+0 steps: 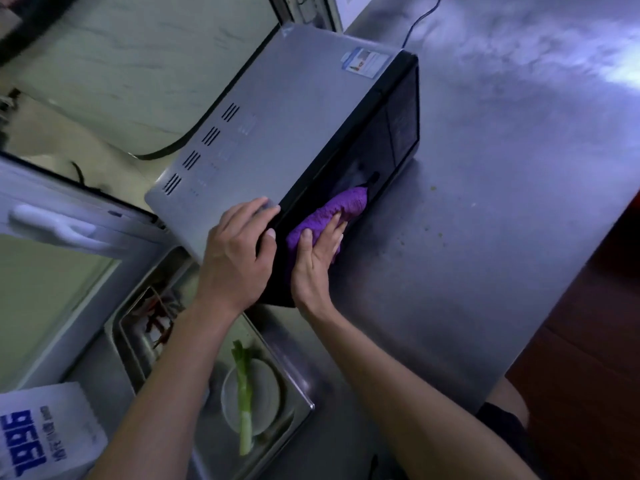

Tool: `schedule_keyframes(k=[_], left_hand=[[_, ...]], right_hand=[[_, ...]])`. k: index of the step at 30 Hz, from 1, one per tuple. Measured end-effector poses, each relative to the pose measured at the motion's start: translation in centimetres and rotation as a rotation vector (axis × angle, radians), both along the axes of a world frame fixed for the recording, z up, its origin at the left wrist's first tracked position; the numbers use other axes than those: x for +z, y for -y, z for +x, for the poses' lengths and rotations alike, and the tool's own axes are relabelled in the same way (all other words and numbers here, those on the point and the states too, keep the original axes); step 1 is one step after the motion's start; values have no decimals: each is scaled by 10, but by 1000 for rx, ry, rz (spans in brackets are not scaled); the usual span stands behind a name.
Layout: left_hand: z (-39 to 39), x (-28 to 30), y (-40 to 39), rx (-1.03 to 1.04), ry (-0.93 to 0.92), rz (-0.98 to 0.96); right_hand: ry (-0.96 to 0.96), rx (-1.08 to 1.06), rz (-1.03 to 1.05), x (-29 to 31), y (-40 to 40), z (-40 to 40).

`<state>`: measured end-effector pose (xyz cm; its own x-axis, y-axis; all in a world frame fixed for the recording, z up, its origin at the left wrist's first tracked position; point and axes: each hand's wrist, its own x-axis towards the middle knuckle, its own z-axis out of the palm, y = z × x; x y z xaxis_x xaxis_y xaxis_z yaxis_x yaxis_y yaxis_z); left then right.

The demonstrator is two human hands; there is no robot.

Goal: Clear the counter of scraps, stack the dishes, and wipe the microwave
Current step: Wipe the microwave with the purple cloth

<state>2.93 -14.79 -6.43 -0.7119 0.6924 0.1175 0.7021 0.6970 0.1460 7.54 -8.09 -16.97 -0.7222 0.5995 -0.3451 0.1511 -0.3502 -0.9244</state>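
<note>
Lying nearest, a green onion (244,393) rested across a small glass dish (250,396) inside a metal tray (298,386), with red scraps (157,323) in the tray's far corner and a white bag with blue print (41,434) to its left. Beyond these, the left hand (235,251) gripped the near corner of the microwave (277,126), fingers curled over its grey top and thumb on the black front. Just beside it, the right hand (318,258) pressed a purple cloth (332,216) flat-fingered against the dark door. Small crumbs (427,216) dotted the steel counter (502,168) to the right, and a cord (420,20) trailed away behind the microwave.
</note>
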Motion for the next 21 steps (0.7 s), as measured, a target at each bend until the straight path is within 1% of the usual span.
schedule_keyframes(k=[4,10,13,16,21], left_hand=[[-11,-2,-57,-49,-20,-27],[-30,-8,-145,-105,-57,15],[-37,-10,-177,-95,-61,19],[-41,-9,-193,-75,-46,31],[-43,-8,-190,-102,-35,6]], right_hand=[[14,-22,-42,-1,-70,-17],[22,-76,-53,2,-184,-47],[42,-114,-54,3,-233,-62],[67,-134,-74,-4,-257,-67],[102,-185,-156,-16,-259,-68]])
